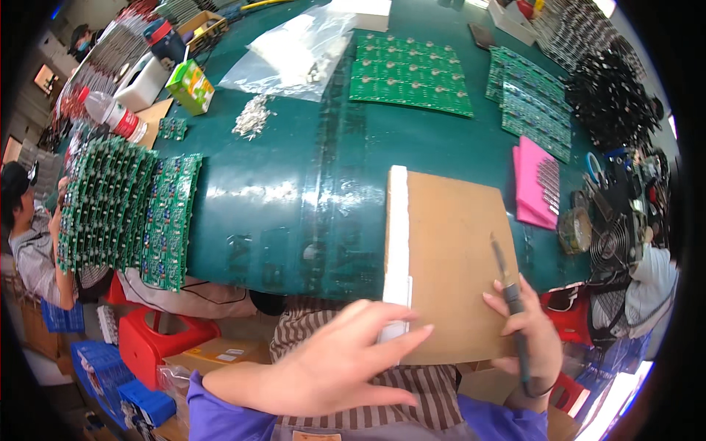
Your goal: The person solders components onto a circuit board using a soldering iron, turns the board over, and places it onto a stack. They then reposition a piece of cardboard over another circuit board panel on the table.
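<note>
My left hand lies flat with fingers stretched out, its fingertips touching the near end of a white foam strip that runs along the left edge of a brown cardboard sheet. My right hand grips a thin dark pen-like tool and rests on the cardboard's near right corner, the tool's tip pointing away over the sheet. The cardboard lies on the green table at its front edge.
Green circuit boards lie flat at the back and back right, and stand stacked at the left. A pink foam pad, a small fan, a plastic bag and a person at the left are nearby.
</note>
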`<act>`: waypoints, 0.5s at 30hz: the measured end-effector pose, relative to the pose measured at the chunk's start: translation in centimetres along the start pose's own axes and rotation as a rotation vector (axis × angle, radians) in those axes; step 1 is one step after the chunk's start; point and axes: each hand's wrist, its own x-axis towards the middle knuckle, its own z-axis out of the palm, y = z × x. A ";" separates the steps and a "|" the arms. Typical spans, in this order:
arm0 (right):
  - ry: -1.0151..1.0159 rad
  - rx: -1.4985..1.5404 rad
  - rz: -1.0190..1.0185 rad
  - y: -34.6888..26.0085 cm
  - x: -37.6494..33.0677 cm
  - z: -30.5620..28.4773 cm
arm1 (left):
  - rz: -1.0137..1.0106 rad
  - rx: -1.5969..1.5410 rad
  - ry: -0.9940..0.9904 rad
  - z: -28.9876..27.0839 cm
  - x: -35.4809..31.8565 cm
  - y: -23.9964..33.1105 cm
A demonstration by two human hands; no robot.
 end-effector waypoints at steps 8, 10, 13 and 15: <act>0.931 1.109 -0.165 -0.4 1.9 -6.2 | -0.001 0.663 0.224 0.4 4.2 4.3; 1.019 0.640 -0.351 0.4 9.0 -4.6 | 0.073 0.768 0.396 -2.2 4.2 2.6; 0.984 0.372 -0.170 2.9 13.2 -4.8 | -0.219 0.289 0.567 -5.3 6.3 0.5; 0.835 0.384 -0.085 6.2 15.7 -5.0 | -0.249 -0.047 0.665 -7.4 8.9 -2.3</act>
